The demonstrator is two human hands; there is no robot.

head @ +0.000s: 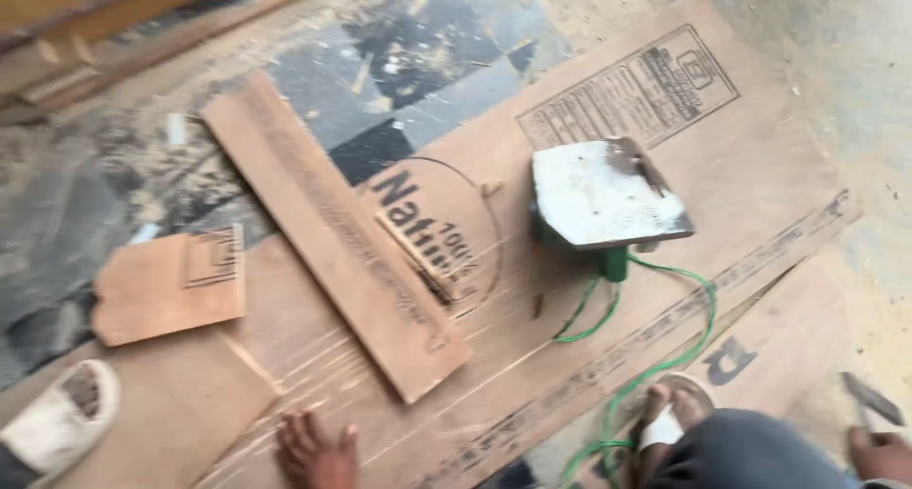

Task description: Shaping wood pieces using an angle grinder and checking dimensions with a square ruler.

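My left hand point(316, 453) lies at the bottom edge with its fingers apart, flat on a large brown plywood sheet point(760, 166), and holds nothing. My right hand point(882, 454) shows only in part at the bottom right corner and grips a thin dark flat strip point(871, 399) that points up and to the left. A green power tool point(604, 206) lies on the sheet with its scuffed metal base plate turned upward. Its green cord point(665, 356) loops down toward my sandalled foot point(673, 413).
A long plywood plank point(323, 232) lies diagonally across the sheet, with a small offcut point(171, 285) to its left. Another foot in a white sandal point(59, 422) is at the bottom left. Sawdust and scraps cover the dark tiled floor point(418, 61). Timber lies at the top left.
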